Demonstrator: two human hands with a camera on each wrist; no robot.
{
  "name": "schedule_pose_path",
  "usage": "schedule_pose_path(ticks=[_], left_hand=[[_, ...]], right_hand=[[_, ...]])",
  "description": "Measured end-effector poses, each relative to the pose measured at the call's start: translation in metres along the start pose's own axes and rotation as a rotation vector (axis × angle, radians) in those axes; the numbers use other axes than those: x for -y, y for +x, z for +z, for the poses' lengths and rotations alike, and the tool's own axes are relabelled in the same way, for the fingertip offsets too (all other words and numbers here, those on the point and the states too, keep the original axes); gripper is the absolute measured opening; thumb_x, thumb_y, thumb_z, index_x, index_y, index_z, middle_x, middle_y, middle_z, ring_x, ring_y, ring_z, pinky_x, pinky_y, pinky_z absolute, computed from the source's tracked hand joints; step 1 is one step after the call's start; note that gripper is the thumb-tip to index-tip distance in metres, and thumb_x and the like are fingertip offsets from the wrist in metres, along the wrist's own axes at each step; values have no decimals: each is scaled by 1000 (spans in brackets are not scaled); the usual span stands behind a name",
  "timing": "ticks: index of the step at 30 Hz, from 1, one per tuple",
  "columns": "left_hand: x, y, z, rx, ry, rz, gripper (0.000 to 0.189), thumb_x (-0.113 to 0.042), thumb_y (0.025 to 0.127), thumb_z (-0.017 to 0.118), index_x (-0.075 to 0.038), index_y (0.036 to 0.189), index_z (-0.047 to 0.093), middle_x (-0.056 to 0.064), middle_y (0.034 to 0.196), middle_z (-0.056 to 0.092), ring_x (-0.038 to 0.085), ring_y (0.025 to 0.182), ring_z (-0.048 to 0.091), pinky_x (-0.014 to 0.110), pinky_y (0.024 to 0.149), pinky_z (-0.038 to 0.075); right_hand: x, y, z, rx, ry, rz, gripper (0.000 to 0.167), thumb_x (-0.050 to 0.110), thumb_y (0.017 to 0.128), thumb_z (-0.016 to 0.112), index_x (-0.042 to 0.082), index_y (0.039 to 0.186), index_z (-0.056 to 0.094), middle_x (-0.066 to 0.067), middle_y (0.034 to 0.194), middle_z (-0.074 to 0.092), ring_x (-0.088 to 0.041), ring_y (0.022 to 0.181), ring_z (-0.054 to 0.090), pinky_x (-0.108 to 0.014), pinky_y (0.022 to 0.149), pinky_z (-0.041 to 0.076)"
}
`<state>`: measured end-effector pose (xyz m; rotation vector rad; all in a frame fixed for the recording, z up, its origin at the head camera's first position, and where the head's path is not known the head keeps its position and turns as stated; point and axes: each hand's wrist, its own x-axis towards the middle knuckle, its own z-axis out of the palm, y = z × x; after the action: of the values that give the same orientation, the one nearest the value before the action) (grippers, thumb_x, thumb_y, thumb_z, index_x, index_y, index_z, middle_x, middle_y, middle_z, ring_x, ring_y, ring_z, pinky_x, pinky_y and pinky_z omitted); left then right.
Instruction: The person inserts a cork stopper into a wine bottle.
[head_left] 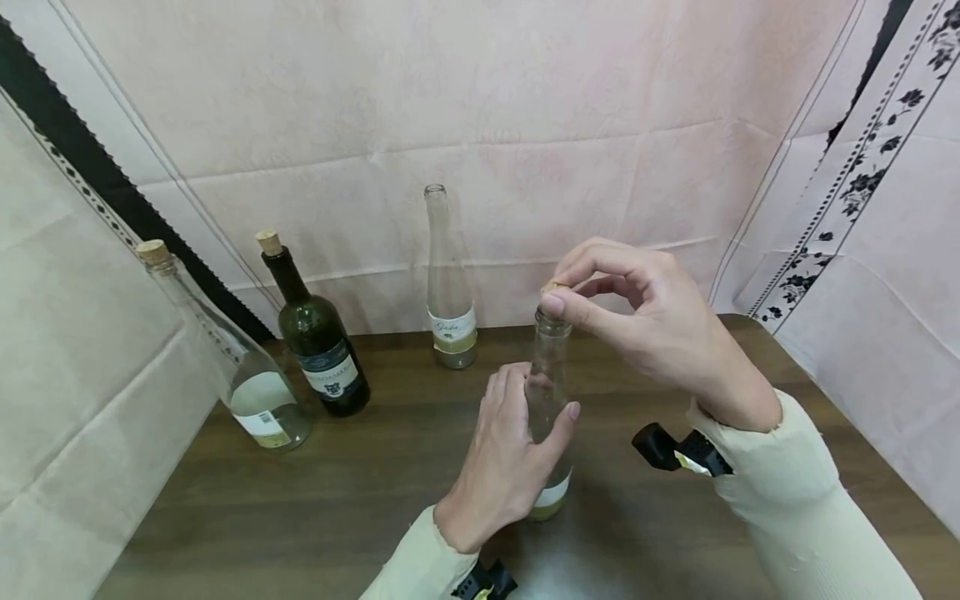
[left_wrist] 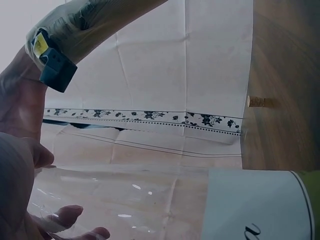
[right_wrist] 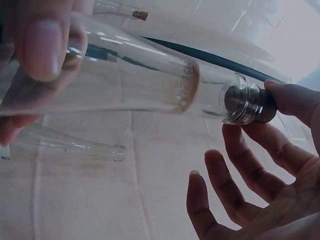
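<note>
A clear glass bottle (head_left: 551,350) with a white and gold label stands on the table in front of me. My left hand (head_left: 504,457) grips it round the body, thumb on the near right side. Above, my right hand (head_left: 663,321) pinches a cork (right_wrist: 268,106) between thumb and fingers. In the right wrist view the cork's lower end sits inside the bottle's mouth, while its top stays outside. The other fingers of that hand are apart from the glass. Most of the cork is hidden by fingertips in the head view.
At the left stand a corked clear bottle (head_left: 266,400) and a corked dark green bottle (head_left: 322,333). An uncorked clear bottle (head_left: 452,275) stands at the back. Another cork (left_wrist: 256,101) is on the wooden table (head_left: 360,492). Pale cloth (head_left: 390,100) hangs around the back and sides.
</note>
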<state>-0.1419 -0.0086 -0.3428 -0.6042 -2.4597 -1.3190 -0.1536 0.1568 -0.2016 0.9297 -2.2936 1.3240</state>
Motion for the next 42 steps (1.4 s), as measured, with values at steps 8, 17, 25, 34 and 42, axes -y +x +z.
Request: schedule_pose_path(ticks=[8, 17, 25, 34, 42], left_hand=[[0, -3, 0, 1, 16, 11, 43, -50, 98, 60, -19, 127, 54, -7, 127, 54, 12, 118, 48, 40, 101, 43], [-1, 0, 1, -25, 3, 34, 35, -44, 96, 65, -23, 123, 56, -7, 136, 49, 13, 121, 45, 38, 99, 44], [4, 1, -7, -62, -10, 24, 34, -38, 96, 67, -17, 121, 56, -5, 136, 48, 15, 127, 45, 42, 106, 43], [9, -1, -16, -89, -13, 22, 32, -37, 95, 69, -19, 118, 57, -6, 134, 48, 14, 128, 44, 42, 106, 42], [11, 0, -21, -54, -3, -4, 32, -40, 96, 67, -20, 119, 57, -8, 137, 46, 14, 129, 42, 43, 107, 42]], right_hand=[[-2, -10, 7, -121, -130, -16, 10, 21, 94, 75, 28, 99, 77, 15, 101, 70, -6, 101, 63, -24, 92, 49], [-20, -20, 2, -152, -203, -89, 22, 15, 105, 55, 22, 113, 74, 10, 109, 72, -5, 107, 60, -22, 101, 42], [-44, -38, -15, -196, -280, -76, 19, 7, 101, 60, 18, 103, 74, 8, 101, 71, -1, 98, 60, -17, 90, 43], [-72, -59, -34, -261, -347, -59, 17, 2, 96, 65, 17, 92, 73, 6, 92, 69, 1, 92, 58, -13, 87, 39], [-93, -81, -49, -268, -436, 82, 12, 10, 97, 68, 20, 95, 74, 3, 98, 69, 6, 97, 55, -9, 90, 36]])
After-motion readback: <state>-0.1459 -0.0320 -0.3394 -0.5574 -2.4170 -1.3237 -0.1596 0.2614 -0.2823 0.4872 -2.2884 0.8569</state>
